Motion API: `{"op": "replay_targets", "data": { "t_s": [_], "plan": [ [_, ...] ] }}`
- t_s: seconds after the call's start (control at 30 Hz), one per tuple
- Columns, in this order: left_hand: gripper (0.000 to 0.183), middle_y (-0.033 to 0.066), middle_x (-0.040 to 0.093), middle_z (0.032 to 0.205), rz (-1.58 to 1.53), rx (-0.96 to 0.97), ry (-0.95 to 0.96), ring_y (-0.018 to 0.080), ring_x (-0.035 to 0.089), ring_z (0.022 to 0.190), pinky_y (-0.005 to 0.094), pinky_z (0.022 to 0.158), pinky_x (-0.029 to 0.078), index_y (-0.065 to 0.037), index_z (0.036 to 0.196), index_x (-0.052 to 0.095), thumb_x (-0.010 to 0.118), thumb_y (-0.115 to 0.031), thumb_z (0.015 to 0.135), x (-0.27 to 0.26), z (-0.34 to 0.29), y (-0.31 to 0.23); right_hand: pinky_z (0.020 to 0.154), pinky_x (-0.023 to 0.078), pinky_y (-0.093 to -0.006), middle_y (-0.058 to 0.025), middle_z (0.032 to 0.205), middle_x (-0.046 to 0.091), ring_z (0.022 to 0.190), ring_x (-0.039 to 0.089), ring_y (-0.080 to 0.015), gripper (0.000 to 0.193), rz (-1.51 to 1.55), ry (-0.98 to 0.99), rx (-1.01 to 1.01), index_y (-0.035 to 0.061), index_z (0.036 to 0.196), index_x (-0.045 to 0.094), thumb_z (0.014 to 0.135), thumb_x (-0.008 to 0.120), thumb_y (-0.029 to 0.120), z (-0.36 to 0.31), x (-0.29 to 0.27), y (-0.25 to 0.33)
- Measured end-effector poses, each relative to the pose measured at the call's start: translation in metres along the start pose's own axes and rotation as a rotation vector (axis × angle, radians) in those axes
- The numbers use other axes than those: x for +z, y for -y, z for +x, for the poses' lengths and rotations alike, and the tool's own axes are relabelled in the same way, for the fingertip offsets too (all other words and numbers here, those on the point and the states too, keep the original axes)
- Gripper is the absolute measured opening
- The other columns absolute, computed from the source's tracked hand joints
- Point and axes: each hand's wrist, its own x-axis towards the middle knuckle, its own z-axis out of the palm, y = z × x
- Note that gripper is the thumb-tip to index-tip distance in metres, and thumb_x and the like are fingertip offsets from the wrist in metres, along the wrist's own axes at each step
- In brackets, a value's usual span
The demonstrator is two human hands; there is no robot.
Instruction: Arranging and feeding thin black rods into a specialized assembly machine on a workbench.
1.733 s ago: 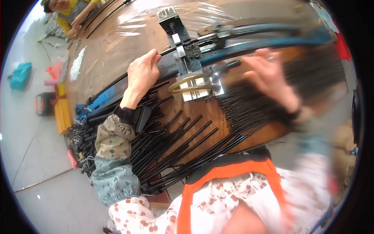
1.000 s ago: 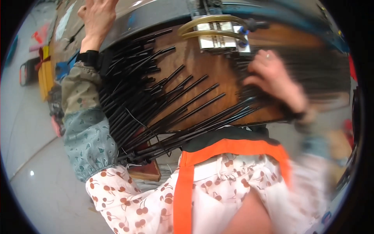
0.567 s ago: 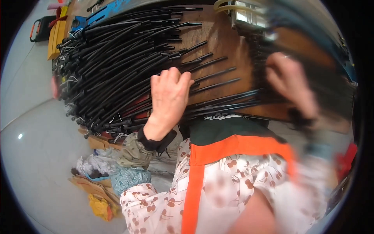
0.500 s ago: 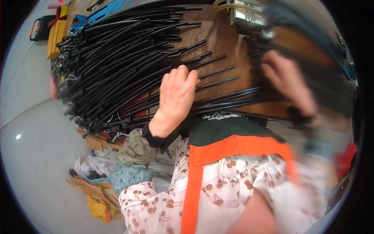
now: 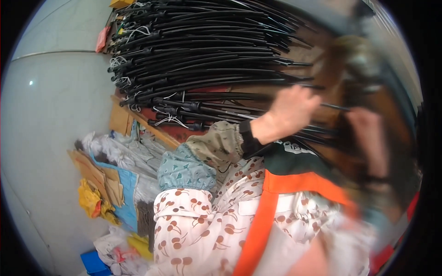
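Black flexible tubes (image 5: 207, 46) lie side by side in a thick layer across the wooden table, with white ties at their left ends. My left hand (image 5: 290, 112) is closed round one black tube (image 5: 335, 106), whose tip sticks out to the right past my fingers. At that tip is my right hand (image 5: 368, 138), smeared by motion; whether its fingers grip the end cannot be made out. Under my left wrist, a few more tubes (image 5: 221, 110) run toward the table's near edge.
A blurred metal device (image 5: 361, 60) stands at the far right. Off the table's left end are brown cardboard (image 5: 99, 177), grey plastic sheeting (image 5: 133, 154), a yellow bag (image 5: 94, 202) and a blue box (image 5: 95, 263). A wooden strip (image 5: 154, 129) borders the near left edge.
The view has shifted, so the tubes appear farther right and higher. My left hand now has a tube's end pointing out to the right, and my right hand has come close to that end.
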Motion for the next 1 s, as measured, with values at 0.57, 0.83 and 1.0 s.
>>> {"op": "replay_targets", "data": {
  "t_s": [0.57, 0.83, 1.0],
  "plan": [
    [0.020, 0.0192, 0.070, 0.086, -0.394, -0.081, 0.590, 0.0395, 0.068, 0.081, 0.0476, 0.073, 0.055, -0.005, 0.092, 0.070, 0.058, -0.021, 0.091, -0.014, 0.046, -0.032, 0.068, 0.044, -0.0418, -0.0148, 0.084, 0.058, 0.076, 0.054, -0.0333, 0.031, -0.294, -0.363, -0.606, -0.0026, 0.112, 0.063, 0.081, 0.063, -0.006, -0.021, 0.019, 0.009],
    [0.014, 0.0071, 0.064, 0.088, -0.022, 0.112, -0.133, 0.0265, 0.064, 0.083, 0.0321, 0.068, 0.048, -0.009, 0.091, 0.062, 0.061, -0.013, 0.078, 0.003, 0.002, -0.045, 0.075, 0.045, -0.0394, -0.0158, 0.080, 0.051, 0.076, 0.053, -0.0346, 0.009, -0.284, -0.333, -0.443, -0.0015, 0.093, 0.059, 0.091, 0.061, 0.007, -0.029, 0.015, -0.028],
    [0.007, 0.0092, 0.063, 0.076, -0.093, 0.107, 0.119, 0.0264, 0.065, 0.073, 0.0379, 0.061, 0.051, -0.008, 0.083, 0.064, 0.061, -0.011, 0.077, -0.023, 0.039, -0.043, 0.083, 0.048, -0.0395, -0.0182, 0.087, 0.058, 0.086, 0.061, -0.0337, 0.012, -0.340, -0.421, -0.423, -0.0003, 0.100, 0.062, 0.095, 0.061, 0.011, -0.022, 0.009, -0.073]
  ]
}}
